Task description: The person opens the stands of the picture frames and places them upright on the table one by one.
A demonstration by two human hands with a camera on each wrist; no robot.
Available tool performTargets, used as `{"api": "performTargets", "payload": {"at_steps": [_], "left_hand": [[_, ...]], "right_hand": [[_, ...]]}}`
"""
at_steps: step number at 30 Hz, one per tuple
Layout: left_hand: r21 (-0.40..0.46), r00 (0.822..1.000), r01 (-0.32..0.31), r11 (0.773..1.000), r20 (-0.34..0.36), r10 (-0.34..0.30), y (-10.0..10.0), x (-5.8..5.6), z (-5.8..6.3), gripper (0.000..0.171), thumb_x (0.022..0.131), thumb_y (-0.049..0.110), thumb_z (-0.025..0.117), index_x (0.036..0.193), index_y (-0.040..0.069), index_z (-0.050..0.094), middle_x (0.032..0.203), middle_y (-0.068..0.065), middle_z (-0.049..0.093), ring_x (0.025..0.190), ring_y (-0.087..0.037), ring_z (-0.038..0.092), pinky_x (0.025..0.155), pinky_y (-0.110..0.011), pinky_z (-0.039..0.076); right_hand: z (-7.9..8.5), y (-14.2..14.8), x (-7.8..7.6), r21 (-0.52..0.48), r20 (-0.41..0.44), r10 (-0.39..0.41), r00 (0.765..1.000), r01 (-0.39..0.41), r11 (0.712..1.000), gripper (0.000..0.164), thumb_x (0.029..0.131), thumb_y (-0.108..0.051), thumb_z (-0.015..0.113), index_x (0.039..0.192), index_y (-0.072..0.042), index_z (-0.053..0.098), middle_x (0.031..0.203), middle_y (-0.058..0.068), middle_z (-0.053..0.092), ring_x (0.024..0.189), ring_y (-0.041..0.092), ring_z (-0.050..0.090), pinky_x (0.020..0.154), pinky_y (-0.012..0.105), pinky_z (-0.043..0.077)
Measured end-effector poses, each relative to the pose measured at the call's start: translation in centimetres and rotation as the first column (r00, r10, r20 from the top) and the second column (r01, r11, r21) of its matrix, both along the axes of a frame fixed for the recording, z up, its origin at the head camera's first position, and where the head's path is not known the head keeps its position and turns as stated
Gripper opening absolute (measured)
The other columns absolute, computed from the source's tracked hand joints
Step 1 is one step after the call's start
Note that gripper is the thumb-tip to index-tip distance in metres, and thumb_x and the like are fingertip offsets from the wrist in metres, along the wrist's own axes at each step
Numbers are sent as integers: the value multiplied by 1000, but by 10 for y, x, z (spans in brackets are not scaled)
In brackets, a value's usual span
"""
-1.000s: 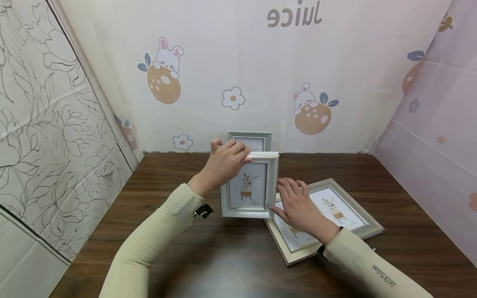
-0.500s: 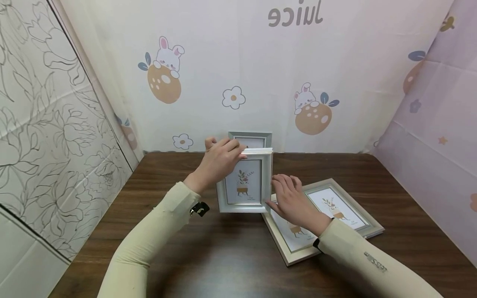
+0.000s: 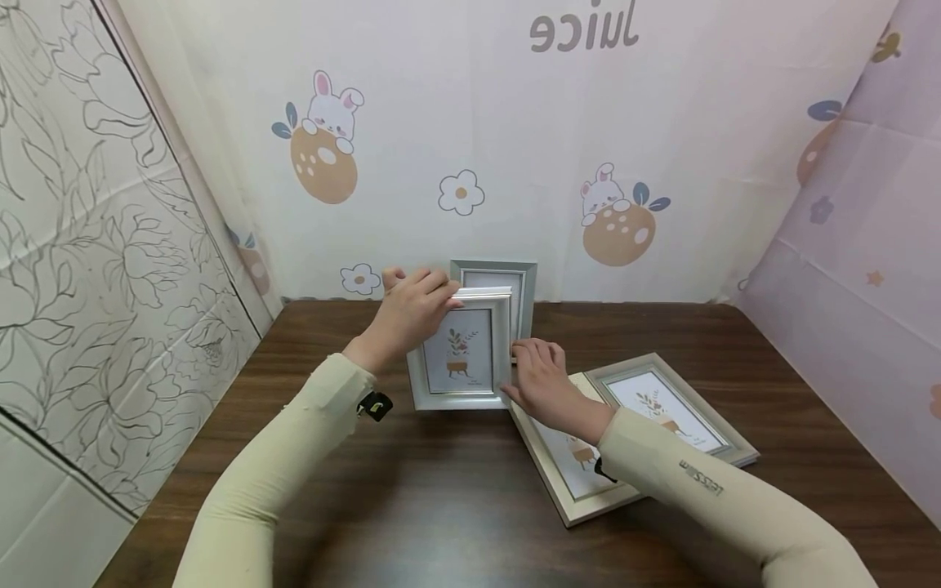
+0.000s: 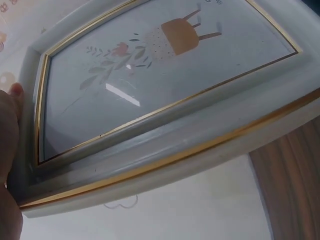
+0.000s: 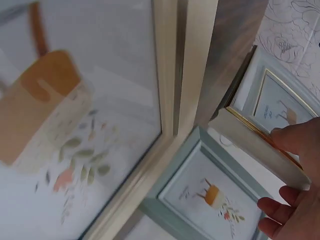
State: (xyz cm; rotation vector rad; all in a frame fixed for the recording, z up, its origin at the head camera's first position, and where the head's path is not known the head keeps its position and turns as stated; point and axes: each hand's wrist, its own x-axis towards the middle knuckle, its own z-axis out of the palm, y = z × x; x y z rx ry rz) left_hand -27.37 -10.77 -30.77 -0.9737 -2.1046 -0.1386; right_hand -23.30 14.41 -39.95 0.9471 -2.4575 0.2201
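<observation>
A white picture frame (image 3: pixel 459 351) with a thin gold inner line is held upright over the table. My left hand (image 3: pixel 408 314) grips its top left corner, the thumb hidden in the head view. At its right edge my right hand (image 3: pixel 547 384) pinches the side; in the right wrist view the thumb lies on the front of the white frame (image 5: pixel 272 107). Behind it, a grey-green picture frame (image 3: pixel 524 286) stands upright near the back wall, partly covered. Below my right forearm lies a cream picture frame (image 3: pixel 581 506), overlapped by the sleeve.
A beige-silver picture frame (image 3: pixel 724 425) lies on the dark wooden table (image 3: pixel 441 523), beside the cream one. A printed cloth wall (image 3: pixel 470 131) closes off the back, and a flower-patterned panel (image 3: pixel 95 269) stands on the left.
Both hands have moved left and slightly away with the white picture frame. More of the grey-green frame behind now shows on the right. The two lying frames have stayed put.
</observation>
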Motion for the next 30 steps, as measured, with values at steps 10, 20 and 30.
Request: {"api": "performTargets", "payload": {"at_steps": [10, 20, 30], "left_hand": [[-30, 999, -17, 999, 32, 18, -23, -13, -8, 21, 96, 25, 66, 107, 8, 72, 96, -2, 64, 86, -21, 51, 82, -54, 24], [-42, 999, 21, 999, 47, -19, -46, -21, -14, 20, 94, 21, 68, 107, 6, 72, 95, -4, 65, 84, -23, 51, 80, -55, 23], [-23, 994, 55, 998, 94, -52, -58, -22, -24, 20, 93, 18, 69, 107, 5, 72, 95, -6, 65, 85, -24, 51, 82, -58, 22]], "right_hand": [[-3, -26, -14, 11, 93, -17, 995, 16, 1000, 55, 85, -32, 80, 112, 6, 49, 116, 22, 52, 110, 39, 47, 91, 56, 31], [-6, -45, -19, 55, 116, 0, 993, -7, 998, 55, 87, -36, 77, 113, 4, 51, 118, 21, 54, 114, 37, 49, 95, 54, 33], [-14, -54, -17, 79, 187, -6, 982, -9, 997, 52, 90, -37, 73, 114, 3, 49, 122, 20, 52, 118, 36, 44, 96, 54, 30]]}}
